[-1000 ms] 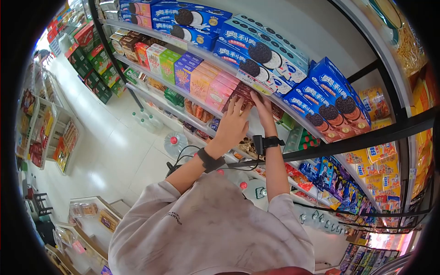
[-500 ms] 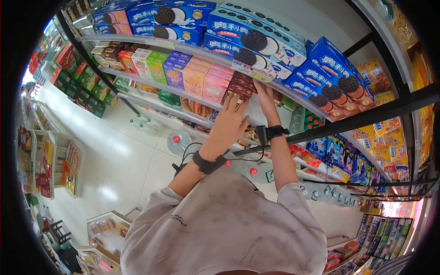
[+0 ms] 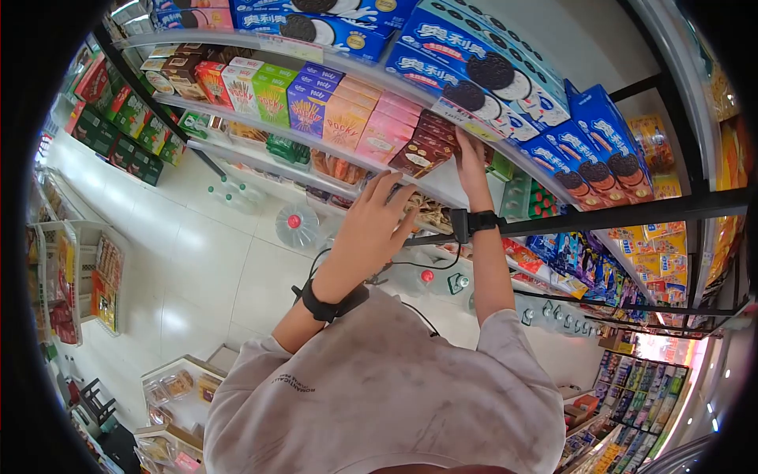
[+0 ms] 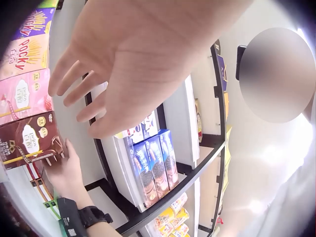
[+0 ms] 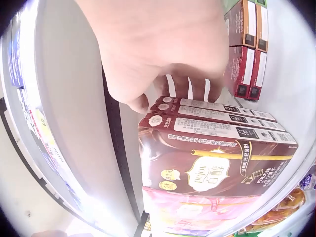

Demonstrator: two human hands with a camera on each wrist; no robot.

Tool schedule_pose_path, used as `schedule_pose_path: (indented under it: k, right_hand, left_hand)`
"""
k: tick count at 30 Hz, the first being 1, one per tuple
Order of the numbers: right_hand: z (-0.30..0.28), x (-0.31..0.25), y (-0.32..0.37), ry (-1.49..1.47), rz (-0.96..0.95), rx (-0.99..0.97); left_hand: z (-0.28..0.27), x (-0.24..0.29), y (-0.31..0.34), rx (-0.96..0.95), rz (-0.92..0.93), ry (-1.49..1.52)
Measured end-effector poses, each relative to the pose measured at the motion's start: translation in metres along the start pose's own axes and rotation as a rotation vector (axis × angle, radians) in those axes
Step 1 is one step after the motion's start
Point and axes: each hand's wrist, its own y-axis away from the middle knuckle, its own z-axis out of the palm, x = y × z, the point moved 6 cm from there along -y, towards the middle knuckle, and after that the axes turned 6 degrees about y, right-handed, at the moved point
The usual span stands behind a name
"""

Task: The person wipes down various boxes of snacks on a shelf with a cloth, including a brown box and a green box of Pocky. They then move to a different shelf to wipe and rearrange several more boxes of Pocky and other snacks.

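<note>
Several dark brown Pejoy biscuit boxes (image 3: 422, 154) stand in a row on the shelf, beside pink ones (image 3: 382, 136). My right hand (image 3: 472, 170) reaches under the upper shelf along their right side. In the right wrist view, its fingers (image 5: 197, 89) go down behind the brown boxes (image 5: 212, 168), their tips hidden, and the thumb lies near a top corner. My left hand (image 3: 367, 225) is in front of the shelf edge, fingers spread and holding nothing. The left wrist view shows this left hand (image 4: 143, 64) apart from the front brown box (image 4: 32, 138).
Purple (image 3: 309, 101) and orange Pocky boxes (image 3: 347, 114) continue the row leftward. Blue Oreo boxes (image 3: 474, 75) sit on the shelf above. A black rail (image 3: 616, 213) crosses at the right. Large water bottles (image 3: 298, 225) stand on the floor below. Another person (image 4: 276, 74) appears in the left wrist view.
My left hand has come away from the fronts of the brown boxes, back toward my body. My right hand stays at their right side.
</note>
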Motion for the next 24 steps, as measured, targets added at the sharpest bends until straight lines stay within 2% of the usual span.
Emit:
schedule_pose_path:
  k: [2,6,9,14,19,24]
  right_hand:
    - [-0.005,-0.002,0.004,0.003,-0.021,0.022]
    - [-0.025,-0.003,0.03,0.313,-0.101,0.054]
    - [-0.015,-0.021,0.086,0.347,-0.126,0.105]
    - [-0.041,-0.013,0.179,0.357,-0.023,0.189]
    - [-0.081,-0.012,0.259,0.33,0.095,0.276]
    - [-0.136,-0.022,0.336,0.259,0.063,0.466]
  left_hand:
    - [-0.007,-0.006,0.006,-0.029,-0.032,0.03]
    - [-0.021,-0.01,0.021,-0.088,-0.121,0.154]
    - [-0.017,-0.027,0.027,-0.162,-0.182,0.214]
    - [0.009,-0.05,0.038,-0.251,-0.252,0.208]
    - [0.038,-0.034,0.029,-0.373,-0.227,0.188]
    - [0.063,-0.004,-0.004,-0.137,0.068,0.07]
